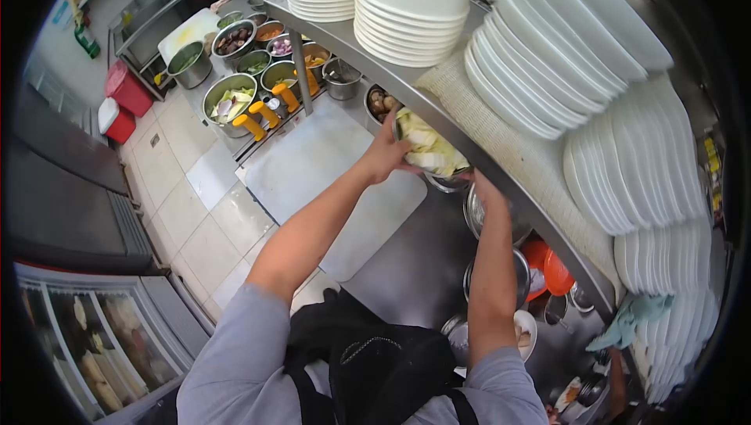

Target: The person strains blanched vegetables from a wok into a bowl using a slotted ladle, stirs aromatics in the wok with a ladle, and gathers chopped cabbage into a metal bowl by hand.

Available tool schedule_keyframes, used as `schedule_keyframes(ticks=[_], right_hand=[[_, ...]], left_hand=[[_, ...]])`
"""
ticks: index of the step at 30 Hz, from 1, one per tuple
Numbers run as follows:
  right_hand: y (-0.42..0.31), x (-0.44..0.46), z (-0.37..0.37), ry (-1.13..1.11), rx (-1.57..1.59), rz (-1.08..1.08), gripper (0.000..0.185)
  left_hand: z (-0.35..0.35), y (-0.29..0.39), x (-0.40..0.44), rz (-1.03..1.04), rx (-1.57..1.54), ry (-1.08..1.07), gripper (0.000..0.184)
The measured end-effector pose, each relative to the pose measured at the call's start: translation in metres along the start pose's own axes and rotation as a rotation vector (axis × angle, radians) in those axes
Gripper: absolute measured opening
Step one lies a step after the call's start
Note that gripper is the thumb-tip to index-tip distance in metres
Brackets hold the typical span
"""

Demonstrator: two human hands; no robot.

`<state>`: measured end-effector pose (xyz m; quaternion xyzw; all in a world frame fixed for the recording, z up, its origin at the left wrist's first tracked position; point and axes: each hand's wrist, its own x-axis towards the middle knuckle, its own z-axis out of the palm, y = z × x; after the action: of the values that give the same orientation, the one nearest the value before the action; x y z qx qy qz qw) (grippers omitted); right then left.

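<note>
My left hand [383, 153] grips the left side of a metal bowl filled with cut pale-green cabbage [426, 143]. On the opposite side my right hand [486, 189] holds the bowl, its fingers partly hidden by the shelf edge. The bowl is just under the front edge of the steel shelf [501, 165], above the steel counter [407, 249]. Behind it sits a container of brown mushrooms [380, 102]. A large white cutting board [321, 179] lies below and left of my hands.
Metal pots of cut vegetables [230, 100] stand at the upper left, beside yellow-handled containers [250, 127]. Stacked white bowls [411, 14] and plates [634, 167] crowd the shelf. Orange bowls [557, 272] sit beneath it. A person's arm [617, 386] shows at the lower right.
</note>
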<state>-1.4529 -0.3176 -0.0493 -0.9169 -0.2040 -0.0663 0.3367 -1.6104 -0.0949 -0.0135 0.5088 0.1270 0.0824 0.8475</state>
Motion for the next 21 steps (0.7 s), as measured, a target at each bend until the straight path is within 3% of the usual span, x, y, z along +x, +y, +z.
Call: schedule_keyframes(ticks=[2,5,7,8,10,11,13,15,19,21], right_hand=[[0.017,0.03,0.001,0.051,0.085,0.063,0.04],[0.033,0.069,0.015,0.096,0.25,0.106,0.04],[0.05,0.092,0.033,0.07,0.356,0.123,0.04],[0.054,0.103,0.042,0.033,0.412,0.139,0.041],[0.069,0.121,0.062,-0.05,0.515,0.204,0.041],[0.075,0.133,0.068,-0.101,0.591,0.265,0.042],[0.085,0.156,0.081,-0.184,0.728,0.395,0.042],[0.097,0.174,0.091,-0.24,0.831,0.516,0.043],[0.151,0.201,0.108,-0.387,1.148,0.701,0.048],[0.132,0.19,0.107,-0.245,1.09,0.732,0.045]], left_hand=[[-0.008,-0.007,0.053,-0.036,-0.007,-0.006,0.082],[-0.028,-0.03,0.108,-0.168,-0.056,-0.226,0.093],[-0.018,-0.012,0.085,0.03,-0.026,-0.048,0.09],[-0.022,-0.004,0.068,0.015,0.045,-0.011,0.075],[-0.043,0.014,0.016,0.077,0.099,0.013,0.06],[-0.06,0.024,-0.017,0.168,0.09,0.003,0.059],[-0.11,0.04,-0.074,0.138,0.065,-0.02,0.057],[-0.169,0.051,-0.134,0.104,0.136,0.102,0.055],[-0.251,0.074,-0.263,0.012,0.215,0.633,0.06],[-0.285,0.075,-0.327,0.012,0.18,0.784,0.067]])
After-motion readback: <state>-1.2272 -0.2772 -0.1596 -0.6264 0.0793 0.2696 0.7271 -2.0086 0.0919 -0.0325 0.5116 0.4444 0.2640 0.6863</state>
